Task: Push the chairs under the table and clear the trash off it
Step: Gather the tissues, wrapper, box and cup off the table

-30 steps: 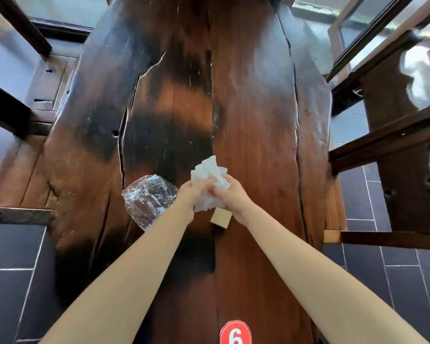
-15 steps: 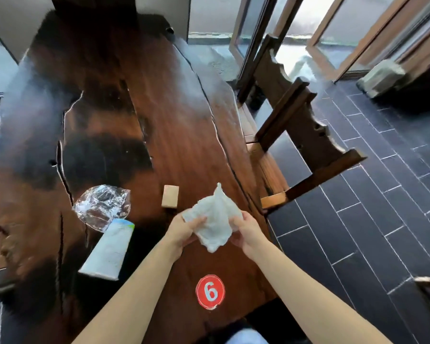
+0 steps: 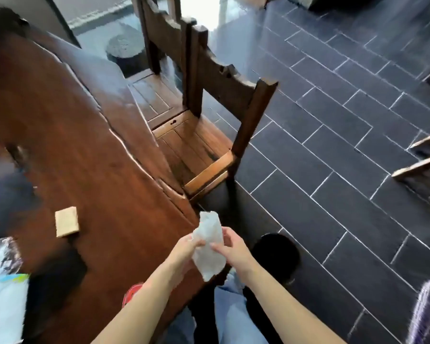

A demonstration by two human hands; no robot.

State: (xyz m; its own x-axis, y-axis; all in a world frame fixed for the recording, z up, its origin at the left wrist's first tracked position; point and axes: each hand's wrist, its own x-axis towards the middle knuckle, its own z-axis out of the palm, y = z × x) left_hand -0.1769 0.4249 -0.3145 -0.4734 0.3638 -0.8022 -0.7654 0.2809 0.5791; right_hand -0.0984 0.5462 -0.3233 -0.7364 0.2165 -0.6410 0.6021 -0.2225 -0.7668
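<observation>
Both hands hold a crumpled white tissue (image 3: 208, 247) just past the near right corner of the dark wooden table (image 3: 90, 150). My left hand (image 3: 186, 247) pinches its left side, and my right hand (image 3: 231, 248) grips its right side. A small tan block (image 3: 66, 221) lies on the table. Clear crumpled plastic (image 3: 1, 254) and a white tube (image 3: 5, 304) sit at the left edge of view. A wooden chair (image 3: 209, 135) stands partly under the table's right side, with a second chair (image 3: 159, 45) behind it.
A black round bin (image 3: 274, 256) stands on the dark tiled floor (image 3: 333, 145) just right of my hands. Wooden chair parts (image 3: 422, 160) jut in at the right edge. A red round sticker (image 3: 132, 292) shows near my left forearm.
The view swung right, from the table top to the floor and chairs. Both hands carried the tissue off the table's middle to beyond its right corner, near the black bin.
</observation>
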